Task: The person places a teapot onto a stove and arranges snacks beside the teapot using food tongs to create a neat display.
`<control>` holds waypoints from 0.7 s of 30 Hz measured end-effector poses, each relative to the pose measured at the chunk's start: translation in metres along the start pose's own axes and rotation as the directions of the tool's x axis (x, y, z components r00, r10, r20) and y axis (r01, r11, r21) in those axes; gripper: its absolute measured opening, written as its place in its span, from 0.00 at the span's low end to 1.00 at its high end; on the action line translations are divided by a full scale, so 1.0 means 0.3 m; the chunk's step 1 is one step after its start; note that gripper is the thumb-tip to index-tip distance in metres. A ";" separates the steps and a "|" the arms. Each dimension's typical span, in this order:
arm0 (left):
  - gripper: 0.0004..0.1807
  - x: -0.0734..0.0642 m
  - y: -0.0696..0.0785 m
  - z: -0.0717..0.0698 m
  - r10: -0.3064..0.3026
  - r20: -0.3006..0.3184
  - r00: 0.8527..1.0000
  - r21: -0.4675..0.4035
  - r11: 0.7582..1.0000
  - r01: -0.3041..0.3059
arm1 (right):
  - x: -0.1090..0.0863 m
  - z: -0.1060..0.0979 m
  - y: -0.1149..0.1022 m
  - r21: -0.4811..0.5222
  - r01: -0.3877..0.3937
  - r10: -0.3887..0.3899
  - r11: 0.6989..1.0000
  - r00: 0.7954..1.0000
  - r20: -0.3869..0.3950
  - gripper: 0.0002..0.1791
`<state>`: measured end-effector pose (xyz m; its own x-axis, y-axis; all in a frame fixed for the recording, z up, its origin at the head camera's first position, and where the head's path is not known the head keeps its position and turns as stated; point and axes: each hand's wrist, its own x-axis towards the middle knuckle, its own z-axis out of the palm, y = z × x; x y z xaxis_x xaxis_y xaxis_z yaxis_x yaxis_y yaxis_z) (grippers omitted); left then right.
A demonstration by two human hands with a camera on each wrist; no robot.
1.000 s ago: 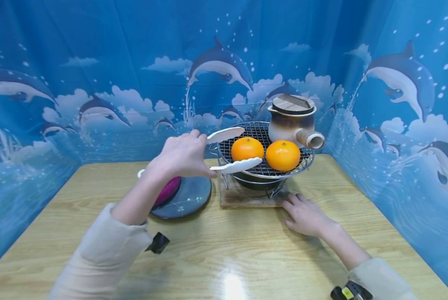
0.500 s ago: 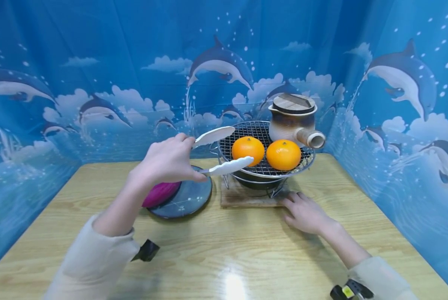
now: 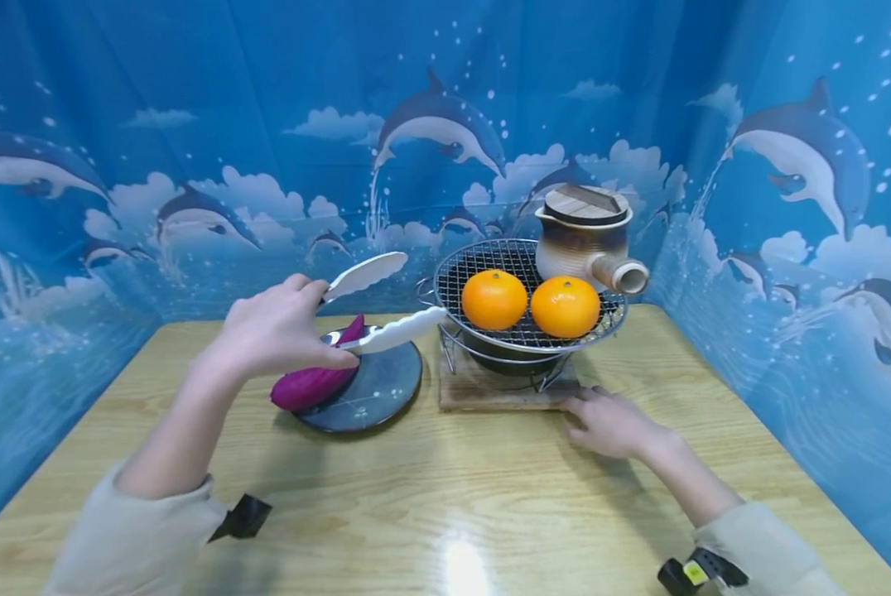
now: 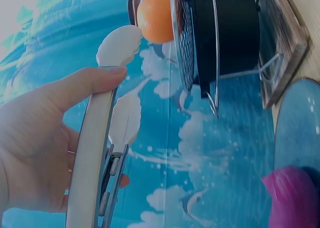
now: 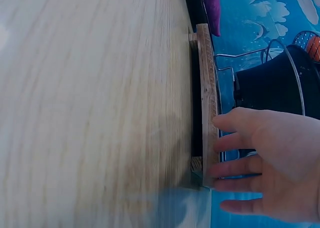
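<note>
My left hand (image 3: 270, 327) grips a pair of tongs (image 3: 404, 329) with white scalloped tips, spread apart with nothing between them. In the left wrist view, the thumb lies along one metal arm of the tongs (image 4: 87, 153). Beneath that hand, a purple sweet potato (image 3: 313, 389) leans across a dark round plate (image 3: 389, 389). My right hand (image 3: 611, 424) rests its extended fingers against the front right corner of a wooden board (image 3: 490, 399). On the board stands a small black stove (image 3: 501, 358) topped by a wire grill rack (image 3: 508, 255) carrying two oranges (image 3: 493, 300).
Behind the oranges, a brown-and-cream clay pot (image 3: 565, 248) with a wooden lid (image 3: 583, 204) sits on the rack, its hollow side handle (image 3: 618, 274) pointing front right. A blue dolphin curtain (image 3: 267, 124) hangs around the back and sides of the wooden table (image 3: 431, 480).
My left hand has moved left and slightly down with the spread tongs, from beside the left orange to above the plate, uncovering more of the sweet potato. The right hand stays at the board.
</note>
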<state>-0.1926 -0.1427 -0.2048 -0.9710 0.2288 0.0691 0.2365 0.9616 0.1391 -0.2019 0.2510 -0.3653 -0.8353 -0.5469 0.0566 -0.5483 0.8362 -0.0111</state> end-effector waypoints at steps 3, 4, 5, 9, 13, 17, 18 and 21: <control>0.57 -0.005 -0.033 0.004 -0.031 0.007 0.999 -0.015 0.999 0.031 | 0.001 0.003 0.002 0.006 0.005 -0.005 1.000 0.999 -0.036 0.19; 0.57 -0.007 -0.043 0.005 -0.038 0.009 0.999 -0.014 0.999 0.038 | 0.002 0.003 0.004 0.008 0.006 -0.006 1.000 0.999 -0.050 0.19; 0.57 -0.008 -0.052 0.007 -0.044 0.009 0.999 -0.015 0.999 0.044 | 0.003 0.003 0.004 0.013 0.003 -0.002 1.000 0.998 -0.063 0.19; 0.58 -0.011 -0.081 0.015 -0.060 0.015 0.998 -0.012 0.998 0.060 | 0.010 0.003 0.010 0.007 -0.006 0.006 1.000 0.996 -0.088 0.20; 0.59 -0.016 -0.108 0.029 -0.073 0.022 0.997 -0.016 0.997 0.073 | 0.015 0.006 0.014 -0.019 -0.026 0.024 0.999 0.996 -0.086 0.20; 0.60 -0.025 -0.133 0.046 -0.094 0.038 0.995 -0.019 0.995 0.095 | 0.016 0.008 0.013 -0.033 -0.035 0.033 0.999 0.997 -0.074 0.20; 0.60 -0.028 -0.139 0.050 -0.100 0.040 0.994 -0.021 0.995 0.101 | 0.017 0.008 0.013 -0.036 -0.035 0.032 0.999 0.997 -0.072 0.20; 0.60 -0.035 -0.156 0.063 -0.123 0.047 0.991 -0.032 0.992 0.125 | 0.020 0.009 0.012 -0.040 -0.034 0.032 0.999 0.997 -0.063 0.20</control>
<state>-0.1941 -0.1873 -0.2306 -0.9933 0.1155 0.0048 0.1145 0.9773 0.1782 -0.2091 0.2506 -0.3678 -0.8481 -0.5163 0.1193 -0.5171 0.8555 0.0267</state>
